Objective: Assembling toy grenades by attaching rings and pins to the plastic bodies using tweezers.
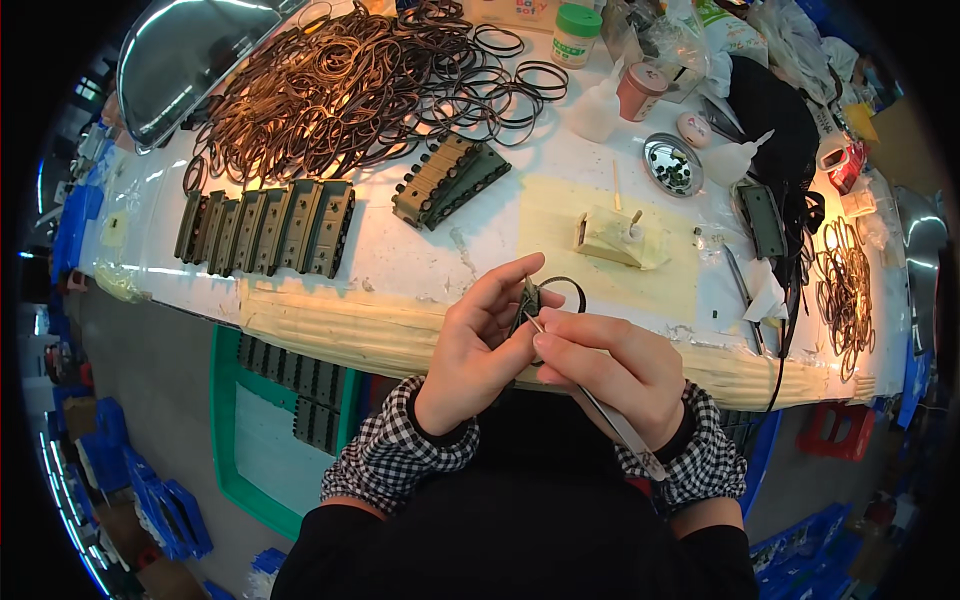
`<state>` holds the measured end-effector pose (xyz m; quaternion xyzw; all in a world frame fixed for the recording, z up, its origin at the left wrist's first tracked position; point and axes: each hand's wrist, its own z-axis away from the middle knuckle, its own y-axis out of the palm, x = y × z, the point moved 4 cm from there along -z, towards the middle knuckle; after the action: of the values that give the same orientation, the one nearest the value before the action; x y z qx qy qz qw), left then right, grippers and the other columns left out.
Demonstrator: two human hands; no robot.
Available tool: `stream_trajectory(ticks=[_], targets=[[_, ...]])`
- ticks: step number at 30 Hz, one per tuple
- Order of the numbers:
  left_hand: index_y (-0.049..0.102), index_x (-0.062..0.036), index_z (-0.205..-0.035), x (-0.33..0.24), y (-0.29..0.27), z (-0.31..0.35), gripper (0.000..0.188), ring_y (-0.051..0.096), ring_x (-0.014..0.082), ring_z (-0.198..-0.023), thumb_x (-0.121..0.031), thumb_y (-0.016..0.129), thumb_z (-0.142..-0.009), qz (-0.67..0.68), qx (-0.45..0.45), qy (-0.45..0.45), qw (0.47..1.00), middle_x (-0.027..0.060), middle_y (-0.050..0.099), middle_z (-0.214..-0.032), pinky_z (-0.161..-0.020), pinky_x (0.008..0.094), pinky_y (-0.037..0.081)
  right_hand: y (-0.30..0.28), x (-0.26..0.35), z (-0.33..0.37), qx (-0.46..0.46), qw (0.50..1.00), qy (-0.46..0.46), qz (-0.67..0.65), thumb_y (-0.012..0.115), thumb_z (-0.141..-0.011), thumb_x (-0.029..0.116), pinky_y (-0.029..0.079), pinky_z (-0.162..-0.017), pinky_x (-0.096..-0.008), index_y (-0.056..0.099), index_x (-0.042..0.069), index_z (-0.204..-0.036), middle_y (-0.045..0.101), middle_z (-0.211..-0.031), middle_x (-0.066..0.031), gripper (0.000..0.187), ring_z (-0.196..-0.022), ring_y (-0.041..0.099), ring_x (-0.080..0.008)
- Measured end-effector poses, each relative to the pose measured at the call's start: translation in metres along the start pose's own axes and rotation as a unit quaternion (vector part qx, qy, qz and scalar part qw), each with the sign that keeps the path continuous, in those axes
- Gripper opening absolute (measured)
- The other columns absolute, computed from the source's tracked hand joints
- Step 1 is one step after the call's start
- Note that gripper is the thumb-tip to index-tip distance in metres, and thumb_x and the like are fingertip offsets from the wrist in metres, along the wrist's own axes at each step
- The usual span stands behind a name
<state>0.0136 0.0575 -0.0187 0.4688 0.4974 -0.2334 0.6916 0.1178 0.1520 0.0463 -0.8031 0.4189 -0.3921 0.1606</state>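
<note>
Over the table's front edge, my left hand (470, 345) is closed around a small dark green part (530, 300), mostly hidden by the fingers. A thin black rubber loop (578, 287) curves out from behind this part. My right hand (625, 375) pinches metal tweezers (612, 420), their tip at the dark part and their wide end slanting back toward my wrist. Just beyond the hands, a block (605, 238) wrapped in yellowish tape carries a small upright peg. Two olive-green wheeled chassis pieces (450, 182) lie crossed farther left.
A row of olive-green chassis pieces (268, 228) stands at left, below a large heap of black rubber loops (330, 90). At right are a round metal dish (655, 150) of tiny black parts, a brown cup (640, 90) and black cables (795, 230). A green tray (225, 440) sits below the table.
</note>
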Motion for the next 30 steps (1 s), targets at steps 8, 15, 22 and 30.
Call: stream_trajectory(ticks=[8, 15, 22, 30], targets=[[0.039, 0.0006, -0.136, 0.003, 0.002, 0.001, 0.052, 0.057, 0.0135, -0.104, -0.002, 0.059, -0.088, -0.004, -0.029, 0.008, 1.0, 0.0132, 0.058, -0.115, -0.093, 0.0282, 0.046, -0.001, 0.007, -0.003, 0.018, 0.997, -0.041, 0.056, 0.07, -0.07, 0.006, 0.057, -0.063, -0.0325, 0.063, -0.003, -0.096, 0.062, -0.098, -0.0171, 0.029, -0.078, 0.067, -0.0272], [0.041, 0.0005, -0.135, 0.008, 0.002, 0.003, 0.052, 0.057, 0.0118, -0.099, -0.004, 0.061, -0.087, -0.017, -0.042, 0.013, 0.999, 0.0116, 0.058, -0.114, -0.088, 0.0261, 0.048, 0.0, 0.01, -0.002, 0.022, 0.997, -0.042, 0.068, 0.066, -0.066, 0.007, 0.057, -0.066, -0.0317, 0.063, -0.003, -0.093, 0.062, -0.095, -0.0146, 0.029, -0.081, 0.066, -0.0263], [0.041, 0.0006, -0.135, 0.008, 0.004, 0.005, 0.053, 0.056, 0.011, -0.097, -0.006, 0.064, -0.087, -0.04, -0.037, 0.046, 0.997, 0.0104, 0.057, -0.114, -0.086, 0.025, 0.047, -0.002, 0.011, -0.006, 0.05, 0.997, -0.012, 0.065, 0.064, -0.067, 0.006, 0.056, -0.067, -0.0309, 0.062, -0.002, -0.089, 0.061, -0.089, -0.0108, 0.024, -0.081, 0.065, -0.0249], [0.041, 0.0008, -0.135, 0.01, 0.004, 0.006, 0.054, 0.056, 0.0114, -0.099, -0.005, 0.064, -0.086, -0.044, -0.037, 0.036, 0.998, 0.0103, 0.056, -0.114, -0.087, 0.0253, 0.047, -0.002, 0.007, -0.002, 0.048, 0.997, -0.021, 0.059, 0.064, -0.069, 0.007, 0.056, -0.067, -0.0308, 0.062, -0.001, -0.092, 0.061, -0.091, -0.011, 0.024, -0.079, 0.065, -0.0239]])
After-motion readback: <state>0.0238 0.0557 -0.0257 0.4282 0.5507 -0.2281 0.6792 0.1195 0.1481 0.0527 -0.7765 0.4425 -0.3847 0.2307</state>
